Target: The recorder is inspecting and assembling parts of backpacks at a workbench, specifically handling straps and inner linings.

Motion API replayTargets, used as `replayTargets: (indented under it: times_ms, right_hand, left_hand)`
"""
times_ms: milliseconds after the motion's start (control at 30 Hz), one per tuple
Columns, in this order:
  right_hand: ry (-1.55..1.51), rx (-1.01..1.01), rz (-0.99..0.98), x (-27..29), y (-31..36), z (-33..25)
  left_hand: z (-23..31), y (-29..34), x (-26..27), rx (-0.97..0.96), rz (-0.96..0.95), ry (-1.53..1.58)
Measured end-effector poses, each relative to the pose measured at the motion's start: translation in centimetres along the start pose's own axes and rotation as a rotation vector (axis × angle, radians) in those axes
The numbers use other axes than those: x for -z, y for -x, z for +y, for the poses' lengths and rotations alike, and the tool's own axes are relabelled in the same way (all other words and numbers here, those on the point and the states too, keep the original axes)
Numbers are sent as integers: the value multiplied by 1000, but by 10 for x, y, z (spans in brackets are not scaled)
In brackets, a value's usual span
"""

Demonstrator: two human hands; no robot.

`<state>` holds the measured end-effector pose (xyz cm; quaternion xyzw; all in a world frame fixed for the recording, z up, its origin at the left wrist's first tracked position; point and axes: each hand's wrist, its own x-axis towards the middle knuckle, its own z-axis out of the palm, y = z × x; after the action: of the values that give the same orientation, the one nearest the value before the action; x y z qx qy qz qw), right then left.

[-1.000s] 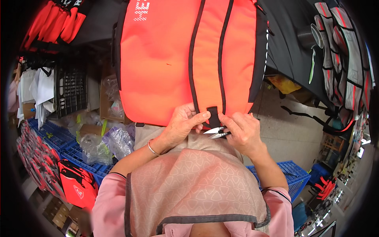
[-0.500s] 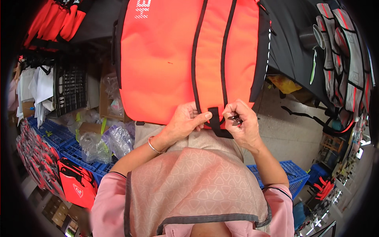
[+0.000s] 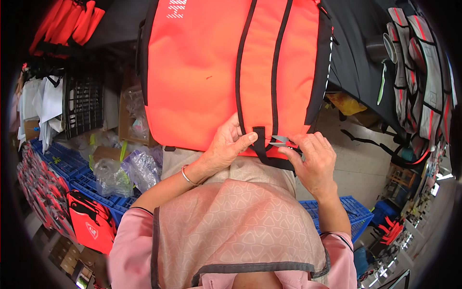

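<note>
A bright orange-red bag (image 3: 192, 91) with black edging lies in front of me, its lower edge over my lap. Down its right half runs an orange shoulder strap (image 3: 258, 72) with black piping, ending in black webbing (image 3: 260, 144). My left hand (image 3: 224, 148) is closed on the strap's lower end, thumb beside the webbing, other fingers partly behind the strap. In my right hand (image 3: 315, 159) is a pair of thread snips (image 3: 279, 140), held between thumb and fingers. Their blades are apart and point left at the strap's lower right corner, close to the webbing.
Blue crates (image 3: 91, 185) with clear plastic bags (image 3: 113, 176) stand at left, beside another red bag (image 3: 91, 224). A blue crate (image 3: 353, 214) sits by my right elbow. Grey straps (image 3: 426, 72) hang at far right, next to a dark-covered table (image 3: 356, 62).
My right hand has moved right and turned, and the snips' spread blades now show beside the strap. My left hand keeps its hold. The bag has shifted slightly.
</note>
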<state>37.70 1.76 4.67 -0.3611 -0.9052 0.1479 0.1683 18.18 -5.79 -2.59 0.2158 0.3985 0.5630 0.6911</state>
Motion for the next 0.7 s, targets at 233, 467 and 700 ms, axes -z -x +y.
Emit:
replayTargets:
  times_ms: [233,467,700]
  right_hand:
    - [142,136,-41,4,-12,-8]
    - [281,256,-51,7,-16,-13]
    - [352,255,-13,3,-9,-17]
  left_hand:
    - [-11,1,4,-95,-3,3]
    - [-8,2,2,-143,15,-31]
    - [-3,3,-1,-30,41,7]
